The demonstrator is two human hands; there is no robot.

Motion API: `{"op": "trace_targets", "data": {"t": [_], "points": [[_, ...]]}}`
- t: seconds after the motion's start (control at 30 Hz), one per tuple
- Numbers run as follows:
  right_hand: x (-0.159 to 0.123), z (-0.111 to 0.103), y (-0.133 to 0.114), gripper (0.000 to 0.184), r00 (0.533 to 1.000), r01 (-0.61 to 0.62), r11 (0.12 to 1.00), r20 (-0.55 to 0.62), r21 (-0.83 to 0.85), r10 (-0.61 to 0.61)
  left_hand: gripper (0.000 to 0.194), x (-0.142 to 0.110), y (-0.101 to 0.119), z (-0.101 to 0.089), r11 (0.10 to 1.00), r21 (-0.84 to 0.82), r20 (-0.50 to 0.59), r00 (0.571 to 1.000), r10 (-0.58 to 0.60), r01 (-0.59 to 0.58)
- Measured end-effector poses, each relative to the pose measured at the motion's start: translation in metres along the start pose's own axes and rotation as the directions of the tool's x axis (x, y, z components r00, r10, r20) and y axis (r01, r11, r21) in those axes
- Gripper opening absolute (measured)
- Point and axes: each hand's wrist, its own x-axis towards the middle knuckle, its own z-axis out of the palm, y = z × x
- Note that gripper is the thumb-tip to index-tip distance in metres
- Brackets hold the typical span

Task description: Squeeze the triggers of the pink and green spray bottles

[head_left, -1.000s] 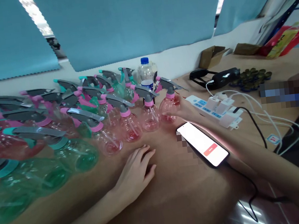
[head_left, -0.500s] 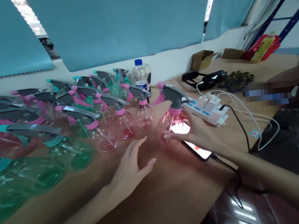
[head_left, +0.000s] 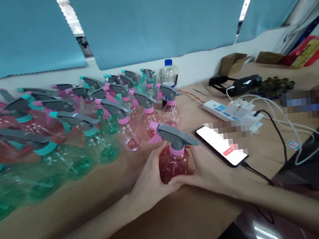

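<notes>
In the head view, the pink bottle (head_left: 173, 167) is just left of the phone (head_left: 217, 143). The left hand (head_left: 149, 173) and the right hand (head_left: 211, 175) both curl around it, one on each side, with their thumbs close together at the front. The right hand is the one nearer the phone. The pink bottle looks about upright. The hands hide its bottom, so I cannot tell if it touches the table (head_left: 198, 216).

Its gray top (head_left: 175, 134) is on, so I think the bottle is all in one piece. Getting hold of it looks done. Letting go is not done yet. I cannot tell if anything on it is left to fix.

Farther left of the phone are many green bottles (head_left: 102, 148) and more pink ones (head_left: 131, 135). The ones I see well have tops too. Behind the phone is a white strip (head_left: 212, 108) with plugs.
</notes>
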Motion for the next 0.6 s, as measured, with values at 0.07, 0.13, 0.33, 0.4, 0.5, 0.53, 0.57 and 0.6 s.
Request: {"op": "trace_targets", "data": {"t": [0.07, 0.13, 0.33, 0.4, 0.5, 0.53, 0.57, 0.6], "points": [[0.006, 0.001, -0.009, 0.06, 0.999, 0.035, 0.999, 0.029, -0.003, -0.035, 0.088, -0.009, -0.003, -0.005, 1.0, 0.022, -0.013, 1.0, 0.006, -0.006], [0.014, 0.001, -0.018, 0.056, 0.992, 0.112, 0.993, 0.049, 0.038, -0.114, 0.093, -0.019, -0.007, -0.011, 0.999, 0.052, -0.024, 1.0, 0.015, -0.013], [0.035, 0.014, -0.048, 0.057, 0.944, 0.279, 0.901, 0.076, 0.332, -0.32, 0.085, -0.042, -0.01, -0.031, 1.0, -0.006, -0.013, 1.0, 0.012, -0.012], [0.037, 0.024, -0.058, 0.05, 0.948, 0.277, 0.89, 0.051, 0.363, -0.316, 0.082, -0.048, -0.01, -0.037, 0.999, -0.035, 0.002, 1.0, 0.015, -0.015], [0.037, 0.039, -0.066, 0.039, 0.934, 0.332, 0.867, -0.003, 0.371, -0.356, 0.077, -0.058, -0.01, -0.044, 0.997, -0.079, 0.013, 1.0, 0.023, -0.022], [0.037, 0.044, -0.067, 0.037, 0.929, 0.347, 0.862, -0.011, 0.368, -0.37, 0.077, -0.061, -0.011, -0.045, 0.996, -0.085, 0.011, 1.0, 0.026, -0.024], [0.037, 0.048, -0.068, 0.037, 0.925, 0.358, 0.863, -0.01, 0.357, -0.379, 0.078, -0.063, -0.012, -0.047, 0.996, -0.085, 0.009, 1.0, 0.027, -0.026], [0.037, 0.052, -0.068, 0.038, 0.923, 0.364, 0.874, 0.004, 0.322, -0.386, 0.079, -0.066, -0.013, -0.048, 0.996, -0.081, 0.009, 1.0, 0.028, -0.027]]}}
